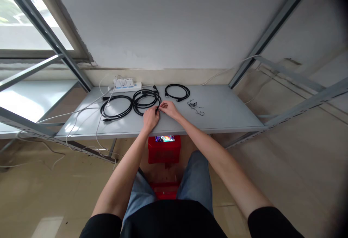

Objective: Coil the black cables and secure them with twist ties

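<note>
Three coiled black cables lie on a grey metal shelf [223, 111]. My left hand [150, 118] and my right hand [169, 108] meet at the near right edge of the middle coiled cable [146, 101]. Both hands are closed in a pinch on that coil's rim. The left coiled cable [116, 106] lies flat to the left, untouched. The right coiled cable [177, 92] sits farther back, beyond my right hand. A small tangle of thin black ties [195, 107] lies just right of my right hand.
A white power strip [125, 84] with plugs stands at the shelf's back left, with white cords [81, 112] trailing off the left edge. Slanted metal frame bars flank the shelf. A red stool [164, 150] with a lit phone [164, 138] sits below, between my knees.
</note>
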`<action>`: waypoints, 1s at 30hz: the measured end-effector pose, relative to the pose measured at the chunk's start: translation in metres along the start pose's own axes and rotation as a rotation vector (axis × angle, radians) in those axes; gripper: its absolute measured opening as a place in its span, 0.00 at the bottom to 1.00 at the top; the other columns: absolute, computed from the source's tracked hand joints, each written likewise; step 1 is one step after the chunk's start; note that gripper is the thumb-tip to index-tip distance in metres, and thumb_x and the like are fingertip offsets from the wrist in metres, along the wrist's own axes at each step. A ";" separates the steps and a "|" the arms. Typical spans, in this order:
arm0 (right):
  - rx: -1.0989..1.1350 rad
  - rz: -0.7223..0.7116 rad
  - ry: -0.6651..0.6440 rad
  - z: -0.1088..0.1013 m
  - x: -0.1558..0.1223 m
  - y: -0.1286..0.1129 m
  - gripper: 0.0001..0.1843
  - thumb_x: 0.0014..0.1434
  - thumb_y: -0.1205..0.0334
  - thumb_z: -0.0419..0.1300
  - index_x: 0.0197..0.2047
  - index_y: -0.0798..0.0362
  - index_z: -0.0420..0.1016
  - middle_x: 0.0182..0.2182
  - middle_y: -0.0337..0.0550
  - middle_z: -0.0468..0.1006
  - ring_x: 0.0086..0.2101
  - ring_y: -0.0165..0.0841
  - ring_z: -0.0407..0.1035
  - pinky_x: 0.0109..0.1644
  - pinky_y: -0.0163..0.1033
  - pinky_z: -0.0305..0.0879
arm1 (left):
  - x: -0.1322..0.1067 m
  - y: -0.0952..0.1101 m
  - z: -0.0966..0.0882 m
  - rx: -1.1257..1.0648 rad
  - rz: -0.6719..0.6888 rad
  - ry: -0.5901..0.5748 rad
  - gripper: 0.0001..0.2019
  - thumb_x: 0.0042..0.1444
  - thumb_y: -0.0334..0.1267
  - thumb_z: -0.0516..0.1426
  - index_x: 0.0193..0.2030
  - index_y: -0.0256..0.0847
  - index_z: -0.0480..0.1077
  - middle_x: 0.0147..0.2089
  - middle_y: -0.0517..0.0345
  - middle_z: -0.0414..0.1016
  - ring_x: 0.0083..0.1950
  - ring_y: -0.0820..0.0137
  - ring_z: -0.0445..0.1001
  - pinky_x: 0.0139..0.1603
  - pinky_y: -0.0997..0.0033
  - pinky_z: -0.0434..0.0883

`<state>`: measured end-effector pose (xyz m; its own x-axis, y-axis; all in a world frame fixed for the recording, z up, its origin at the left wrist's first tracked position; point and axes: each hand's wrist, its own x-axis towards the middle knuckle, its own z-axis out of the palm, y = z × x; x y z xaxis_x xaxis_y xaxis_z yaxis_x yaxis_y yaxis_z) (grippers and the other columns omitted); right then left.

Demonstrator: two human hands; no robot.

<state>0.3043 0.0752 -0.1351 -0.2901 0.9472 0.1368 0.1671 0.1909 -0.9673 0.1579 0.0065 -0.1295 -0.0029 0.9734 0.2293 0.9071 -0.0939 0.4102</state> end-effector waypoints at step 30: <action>-1.238 -0.569 -0.004 -0.007 -0.027 0.001 0.14 0.73 0.73 0.53 0.48 0.55 0.80 0.46 0.55 0.79 0.51 0.46 0.66 0.52 0.48 0.62 | -0.001 0.006 -0.003 0.061 0.024 -0.008 0.12 0.75 0.42 0.50 0.59 0.46 0.70 0.52 0.47 0.83 0.55 0.56 0.80 0.52 0.63 0.69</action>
<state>0.3195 0.0513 -0.1386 -0.6046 0.6599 0.4460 0.7519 0.6576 0.0464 0.1622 0.0041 -0.1243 0.0227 0.9727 0.2310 0.9309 -0.1049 0.3499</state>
